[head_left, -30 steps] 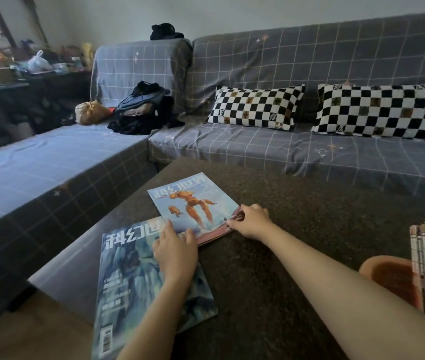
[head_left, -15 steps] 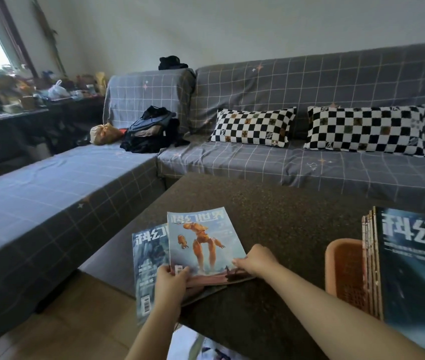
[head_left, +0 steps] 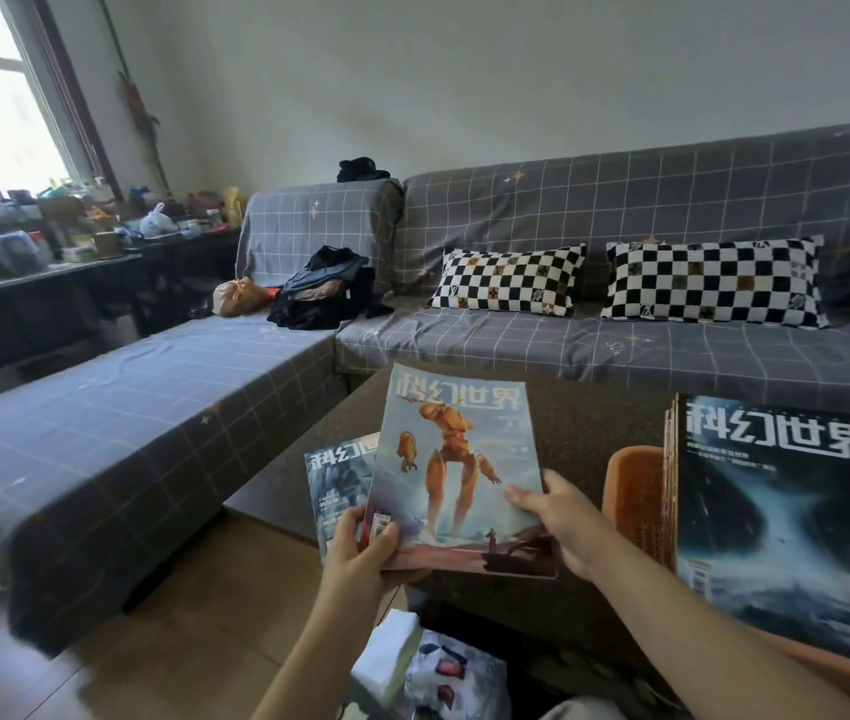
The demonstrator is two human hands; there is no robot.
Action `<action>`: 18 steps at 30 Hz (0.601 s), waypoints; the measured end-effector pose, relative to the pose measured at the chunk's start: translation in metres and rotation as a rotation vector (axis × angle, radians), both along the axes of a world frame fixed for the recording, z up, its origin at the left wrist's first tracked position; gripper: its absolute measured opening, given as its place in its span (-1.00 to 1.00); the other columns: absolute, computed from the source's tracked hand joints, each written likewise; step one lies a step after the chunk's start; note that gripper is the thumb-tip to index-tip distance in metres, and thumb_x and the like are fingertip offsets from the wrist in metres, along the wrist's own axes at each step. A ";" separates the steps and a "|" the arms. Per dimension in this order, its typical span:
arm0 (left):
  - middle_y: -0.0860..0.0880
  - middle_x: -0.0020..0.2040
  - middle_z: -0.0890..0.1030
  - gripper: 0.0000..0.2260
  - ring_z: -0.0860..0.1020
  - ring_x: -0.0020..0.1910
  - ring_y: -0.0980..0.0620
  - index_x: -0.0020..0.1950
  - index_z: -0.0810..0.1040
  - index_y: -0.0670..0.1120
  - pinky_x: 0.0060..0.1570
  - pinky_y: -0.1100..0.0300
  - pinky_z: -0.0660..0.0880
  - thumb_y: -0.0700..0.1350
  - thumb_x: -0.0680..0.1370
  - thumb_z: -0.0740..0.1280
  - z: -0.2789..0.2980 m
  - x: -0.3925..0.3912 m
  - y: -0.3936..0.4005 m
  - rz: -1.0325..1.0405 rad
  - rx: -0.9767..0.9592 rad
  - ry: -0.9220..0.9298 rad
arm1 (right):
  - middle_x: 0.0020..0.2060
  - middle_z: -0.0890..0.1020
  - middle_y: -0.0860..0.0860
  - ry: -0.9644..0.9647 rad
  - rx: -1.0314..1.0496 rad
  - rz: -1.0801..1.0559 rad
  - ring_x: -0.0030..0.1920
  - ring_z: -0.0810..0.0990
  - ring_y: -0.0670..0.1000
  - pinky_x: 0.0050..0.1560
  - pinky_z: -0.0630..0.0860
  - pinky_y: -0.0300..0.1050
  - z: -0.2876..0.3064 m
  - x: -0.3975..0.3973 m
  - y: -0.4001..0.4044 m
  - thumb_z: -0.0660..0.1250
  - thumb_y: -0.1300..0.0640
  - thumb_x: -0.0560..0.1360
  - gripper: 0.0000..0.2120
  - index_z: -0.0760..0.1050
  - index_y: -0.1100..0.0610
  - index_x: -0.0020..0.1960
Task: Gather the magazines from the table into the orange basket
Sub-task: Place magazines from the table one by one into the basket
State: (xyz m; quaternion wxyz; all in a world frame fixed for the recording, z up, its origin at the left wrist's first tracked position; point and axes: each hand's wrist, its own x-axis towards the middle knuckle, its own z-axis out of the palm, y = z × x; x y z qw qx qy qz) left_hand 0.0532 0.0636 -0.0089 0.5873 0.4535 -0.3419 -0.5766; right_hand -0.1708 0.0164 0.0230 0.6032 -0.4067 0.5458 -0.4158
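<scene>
Centre of frame, lower half: two magazines lifted above dark worktop. Left hand fingers pinching lower left corner of robot-cover magazine and blue magazine behind it. Right hand fingers clamped on robot cover's lower right edge. Orange basket at right, magazines upright inside, stormy-cover magazine frontmost.
</scene>
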 end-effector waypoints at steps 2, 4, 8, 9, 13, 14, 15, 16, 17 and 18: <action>-0.19 -0.07 0.63 -0.77 0.66 -0.26 -0.08 0.21 0.43 -0.18 -0.37 0.15 0.60 -0.27 0.56 0.29 0.014 -0.014 0.007 -0.056 -0.042 0.000 | 0.04 0.61 0.09 -0.062 -0.072 -0.061 -0.01 0.63 0.12 -0.06 0.59 0.04 0.014 -0.016 0.009 0.32 0.18 0.51 -0.67 0.35 0.06 0.24; -0.21 -0.06 0.61 -0.77 0.64 -0.23 -0.09 0.22 0.42 -0.20 -0.37 0.17 0.60 -0.27 0.57 0.29 0.026 -0.030 0.010 -0.112 -0.072 -0.011 | 0.03 0.60 0.10 -0.108 -0.153 -0.123 0.00 0.62 0.14 -0.04 0.58 0.07 0.026 -0.034 0.019 0.30 0.19 0.52 -0.69 0.35 0.06 0.24; -0.18 0.04 0.64 -0.77 0.63 -0.08 -0.14 0.21 0.46 -0.11 -0.26 0.13 0.62 -0.23 0.56 0.32 0.043 -0.065 0.008 -0.214 -0.102 -0.066 | 0.06 0.59 0.14 -0.172 -0.231 -0.213 0.03 0.59 0.20 0.07 0.53 0.19 0.039 -0.074 0.041 0.30 0.24 0.51 -0.65 0.34 0.04 0.26; -0.17 0.06 0.64 -0.77 0.63 -0.05 -0.14 0.21 0.47 -0.09 -0.20 0.12 0.61 -0.22 0.56 0.32 0.046 -0.075 0.007 -0.247 -0.113 -0.089 | 0.05 0.59 0.14 -0.186 -0.241 -0.239 0.01 0.60 0.20 0.03 0.54 0.18 0.040 -0.085 0.046 0.29 0.25 0.51 -0.65 0.35 0.04 0.25; -0.08 0.02 0.67 -0.75 0.66 -0.09 -0.02 0.23 0.47 -0.07 -0.18 0.15 0.59 -0.23 0.56 0.32 0.048 -0.117 0.004 -0.354 -0.141 -0.133 | -0.03 0.62 0.11 -0.229 -0.236 -0.320 -0.07 0.63 0.17 -0.24 0.58 0.04 0.039 -0.128 0.066 0.28 0.26 0.51 -0.71 0.39 -0.02 0.16; -0.06 0.01 0.67 -0.74 0.67 -0.11 0.00 0.23 0.47 -0.07 -0.21 0.17 0.59 -0.24 0.55 0.32 0.048 -0.128 0.003 -0.374 -0.135 -0.133 | -0.03 0.62 0.10 -0.232 -0.233 -0.339 -0.07 0.64 0.17 -0.28 0.57 0.01 0.037 -0.138 0.070 0.29 0.25 0.51 -0.72 0.40 -0.04 0.14; -0.06 0.02 0.67 -0.74 0.67 -0.12 0.02 0.23 0.46 -0.06 -0.22 0.19 0.58 -0.24 0.56 0.32 0.048 -0.139 0.001 -0.394 -0.127 -0.145 | -0.03 0.62 0.09 -0.221 -0.234 -0.360 -0.07 0.64 0.16 -0.29 0.57 -0.01 0.036 -0.149 0.074 0.29 0.23 0.51 -0.72 0.40 -0.04 0.15; -0.07 0.04 0.66 -0.74 0.67 -0.13 0.03 0.24 0.46 -0.05 -0.22 0.20 0.58 -0.22 0.56 0.31 0.047 -0.150 0.000 -0.411 -0.116 -0.172 | -0.02 0.62 0.09 -0.201 -0.237 -0.384 -0.06 0.63 0.15 -0.27 0.56 0.00 0.034 -0.159 0.077 0.29 0.22 0.51 -0.71 0.39 -0.03 0.18; -0.07 0.06 0.65 -0.74 0.67 -0.13 0.03 0.25 0.45 -0.04 -0.23 0.20 0.57 -0.20 0.57 0.31 0.048 -0.161 -0.002 -0.423 -0.105 -0.212 | 0.00 0.62 0.09 -0.180 -0.238 -0.410 -0.04 0.62 0.16 -0.22 0.56 0.01 0.031 -0.169 0.080 0.29 0.22 0.51 -0.69 0.39 -0.02 0.21; -0.05 0.07 0.64 -0.74 0.67 -0.14 0.05 0.26 0.45 -0.03 -0.24 0.21 0.57 -0.17 0.58 0.30 0.048 -0.172 -0.004 -0.428 -0.092 -0.260 | 0.02 0.62 0.09 -0.165 -0.238 -0.436 -0.02 0.62 0.16 -0.18 0.56 0.03 0.028 -0.179 0.083 0.29 0.22 0.51 -0.67 0.38 0.00 0.24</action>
